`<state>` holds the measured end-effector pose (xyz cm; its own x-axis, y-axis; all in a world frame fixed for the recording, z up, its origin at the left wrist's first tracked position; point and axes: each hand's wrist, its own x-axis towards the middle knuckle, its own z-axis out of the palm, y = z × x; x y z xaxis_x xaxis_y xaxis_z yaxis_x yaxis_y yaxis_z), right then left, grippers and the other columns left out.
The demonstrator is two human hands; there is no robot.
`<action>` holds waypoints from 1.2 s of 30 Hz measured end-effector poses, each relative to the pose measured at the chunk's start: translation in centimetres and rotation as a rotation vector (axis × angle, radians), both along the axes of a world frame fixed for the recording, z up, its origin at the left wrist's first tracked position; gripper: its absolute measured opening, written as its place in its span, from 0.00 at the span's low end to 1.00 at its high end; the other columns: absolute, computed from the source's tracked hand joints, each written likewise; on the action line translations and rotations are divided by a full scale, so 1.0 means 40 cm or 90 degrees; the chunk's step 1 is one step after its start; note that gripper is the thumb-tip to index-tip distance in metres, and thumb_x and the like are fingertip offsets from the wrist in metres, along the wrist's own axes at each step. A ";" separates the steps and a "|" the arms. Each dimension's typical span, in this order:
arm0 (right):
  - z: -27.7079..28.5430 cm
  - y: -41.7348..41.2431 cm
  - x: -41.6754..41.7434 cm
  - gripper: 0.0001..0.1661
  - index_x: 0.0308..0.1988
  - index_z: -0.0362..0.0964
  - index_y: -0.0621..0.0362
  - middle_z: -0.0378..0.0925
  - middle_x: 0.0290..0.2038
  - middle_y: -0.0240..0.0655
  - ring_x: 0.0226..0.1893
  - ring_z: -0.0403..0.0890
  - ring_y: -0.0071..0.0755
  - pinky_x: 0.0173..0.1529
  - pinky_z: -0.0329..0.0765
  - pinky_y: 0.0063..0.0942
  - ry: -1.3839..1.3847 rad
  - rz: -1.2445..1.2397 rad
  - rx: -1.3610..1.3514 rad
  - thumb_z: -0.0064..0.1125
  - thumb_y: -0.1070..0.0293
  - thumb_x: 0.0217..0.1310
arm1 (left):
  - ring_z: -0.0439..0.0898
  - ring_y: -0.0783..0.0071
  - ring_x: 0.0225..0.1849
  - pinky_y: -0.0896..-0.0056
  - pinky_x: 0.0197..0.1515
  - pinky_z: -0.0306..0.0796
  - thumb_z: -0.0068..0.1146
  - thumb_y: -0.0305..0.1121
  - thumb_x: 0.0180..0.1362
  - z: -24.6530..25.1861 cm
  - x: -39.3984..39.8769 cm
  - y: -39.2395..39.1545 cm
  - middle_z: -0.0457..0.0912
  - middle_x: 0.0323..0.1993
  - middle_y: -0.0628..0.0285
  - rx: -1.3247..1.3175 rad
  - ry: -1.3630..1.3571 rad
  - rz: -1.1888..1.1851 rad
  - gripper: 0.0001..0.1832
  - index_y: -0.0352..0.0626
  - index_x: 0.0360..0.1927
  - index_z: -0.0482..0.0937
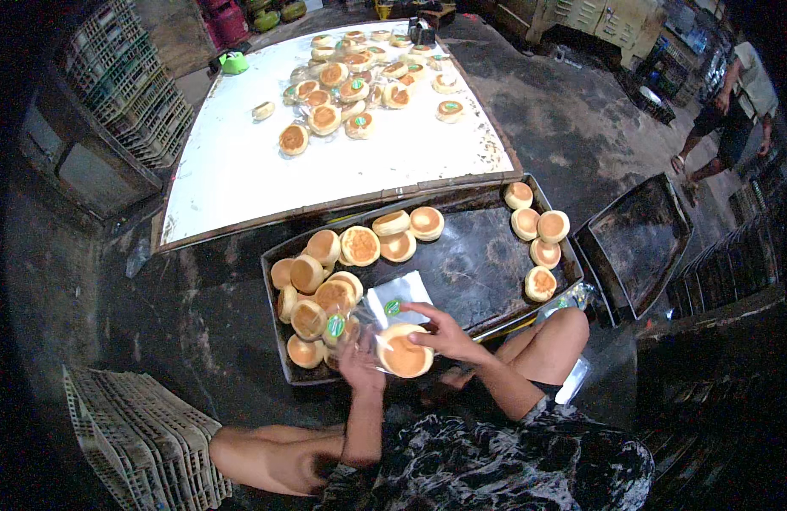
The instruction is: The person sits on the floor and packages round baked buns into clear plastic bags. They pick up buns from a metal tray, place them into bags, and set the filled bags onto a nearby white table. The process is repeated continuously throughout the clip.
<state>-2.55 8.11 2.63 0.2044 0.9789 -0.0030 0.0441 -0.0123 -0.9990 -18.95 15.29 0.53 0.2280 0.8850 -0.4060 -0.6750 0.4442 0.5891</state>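
My right hand grips a round, flat bun with a browned top, held above the tray's near edge. Just left of it, my left hand is blurred and holds a clear plastic bag with a green label, close against the bun. A stack of flat clear bags, also bearing a green label, lies under my right fingertips in a dark metal tray. Loose buns crowd the tray's left side and run along its far edge. Several more buns lie at its right end.
Beyond the tray stands a white-topped table bearing many bagged buns and a green object. Plastic crates are stacked far left, others near left. Another dark tray sits right; a person stands beyond.
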 end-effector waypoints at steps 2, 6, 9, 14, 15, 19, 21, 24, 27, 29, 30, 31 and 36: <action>0.009 0.011 -0.035 0.33 0.53 0.55 0.59 0.64 0.50 0.37 0.49 0.65 0.29 0.48 0.68 0.24 0.064 -0.077 -0.010 0.59 0.73 0.46 | 0.68 0.56 0.48 0.59 0.50 0.65 0.44 0.32 0.50 0.000 0.010 -0.012 0.66 0.48 0.51 0.052 -0.030 -0.062 0.28 0.43 0.55 0.53; -0.003 0.006 -0.132 0.38 0.53 0.50 0.63 0.64 0.46 0.45 0.49 0.65 0.36 0.53 0.62 0.28 0.193 -0.258 -0.069 0.62 0.75 0.42 | 0.66 0.56 0.50 0.59 0.53 0.61 0.43 0.33 0.50 -0.024 0.023 -0.042 0.63 0.52 0.51 0.065 -0.151 -0.187 0.30 0.44 0.58 0.50; -0.031 0.064 -0.162 0.31 0.49 0.54 0.64 0.65 0.44 0.44 0.47 0.66 0.37 0.54 0.61 0.29 0.039 -0.423 -0.110 0.58 0.67 0.48 | 0.64 0.63 0.53 0.62 0.58 0.54 0.42 0.39 0.51 0.093 0.083 -0.101 0.64 0.52 0.54 -0.059 -0.095 -0.090 0.29 0.41 0.56 0.54; 0.038 0.050 -0.131 0.32 0.52 0.57 0.66 0.70 0.44 0.45 0.46 0.70 0.34 0.50 0.66 0.30 -0.219 0.061 -0.094 0.57 0.65 0.48 | 0.67 0.63 0.50 0.62 0.54 0.59 0.36 0.49 0.54 0.044 0.036 -0.055 0.66 0.50 0.57 -0.083 -0.063 -0.175 0.26 0.41 0.51 0.61; 0.000 0.076 -0.086 0.20 0.41 0.68 0.65 0.76 0.32 0.46 0.34 0.77 0.39 0.40 0.72 0.32 -0.131 0.126 -0.110 0.56 0.66 0.47 | 0.65 0.61 0.51 0.62 0.54 0.59 0.36 0.50 0.54 0.014 0.048 -0.085 0.65 0.51 0.57 -0.013 0.004 -0.265 0.27 0.41 0.51 0.61; 0.192 0.251 0.002 0.08 0.25 0.71 0.63 0.72 0.21 0.48 0.24 0.74 0.52 0.27 0.69 0.40 -0.514 -0.100 -0.045 0.49 0.70 0.49 | 0.50 0.49 0.59 0.42 0.57 0.41 0.55 0.55 0.42 -0.102 0.082 -0.156 0.54 0.56 0.42 0.438 0.625 -0.620 0.46 0.29 0.55 0.52; 0.236 0.278 -0.013 0.12 0.39 0.69 0.61 0.72 0.35 0.50 0.35 0.74 0.49 0.36 0.71 0.34 -0.420 -0.144 0.235 0.47 0.70 0.52 | 0.43 0.46 0.61 0.48 0.60 0.40 0.52 0.57 0.44 -0.216 0.084 -0.135 0.50 0.58 0.41 0.775 0.991 -0.499 0.44 0.29 0.54 0.56; 0.176 0.203 -0.079 0.16 0.40 0.69 0.61 0.72 0.37 0.50 0.37 0.74 0.47 0.40 0.70 0.33 -0.347 -0.056 0.094 0.48 0.62 0.54 | 0.61 0.51 0.53 0.55 0.53 0.57 0.50 0.44 0.47 -0.324 0.038 -0.069 0.65 0.49 0.46 0.607 0.961 -0.886 0.26 0.37 0.47 0.69; -0.053 0.003 -0.080 0.22 0.36 0.70 0.62 0.74 0.31 0.46 0.34 0.75 0.41 0.40 0.70 0.32 -0.157 0.139 -0.204 0.48 0.53 0.54 | 0.73 0.55 0.41 0.59 0.43 0.67 0.47 0.35 0.47 -0.295 -0.025 -0.032 0.75 0.37 0.50 0.661 0.964 -0.883 0.15 0.41 0.38 0.76; -0.146 -0.129 -0.124 0.20 0.25 0.64 0.63 0.69 0.19 0.39 0.21 0.69 0.32 0.29 0.67 0.30 -0.205 0.097 -0.212 0.51 0.54 0.53 | 0.77 0.56 0.33 0.60 0.36 0.70 0.46 0.29 0.45 -0.099 -0.008 -0.013 0.77 0.28 0.51 0.698 0.976 -0.866 0.12 0.43 0.33 0.78; -0.160 -0.148 -0.129 0.21 0.24 0.64 0.62 0.68 0.19 0.40 0.22 0.70 0.34 0.29 0.68 0.31 -0.212 0.076 -0.308 0.51 0.53 0.53 | 0.77 0.57 0.33 0.61 0.36 0.70 0.47 0.29 0.45 -0.120 -0.011 0.000 0.77 0.27 0.51 0.661 0.912 -0.771 0.10 0.43 0.31 0.78; -0.120 -0.158 -0.147 0.22 0.24 0.63 0.62 0.68 0.18 0.40 0.22 0.71 0.36 0.29 0.68 0.32 -0.217 0.057 -0.416 0.50 0.51 0.53 | 0.77 0.57 0.33 0.63 0.36 0.70 0.48 0.28 0.45 -0.141 -0.015 -0.010 0.77 0.26 0.52 0.609 0.841 -0.685 0.09 0.43 0.29 0.79; -0.140 -0.128 -0.128 0.13 0.33 0.63 0.57 0.68 0.16 0.37 0.17 0.71 0.31 0.20 0.67 0.25 -0.035 -0.166 -0.249 0.45 0.59 0.57 | 0.76 0.71 0.24 0.74 0.29 0.68 0.57 0.28 0.42 -0.003 0.046 -0.043 0.77 0.21 0.58 0.511 0.627 -0.559 0.06 0.37 0.24 0.78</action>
<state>-7.66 2.98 -2.98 0.4530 0.8229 -0.3430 0.0429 -0.4044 -0.9136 -17.11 13.56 0.40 0.7122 0.6723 -0.2019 0.4061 -0.1599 0.8998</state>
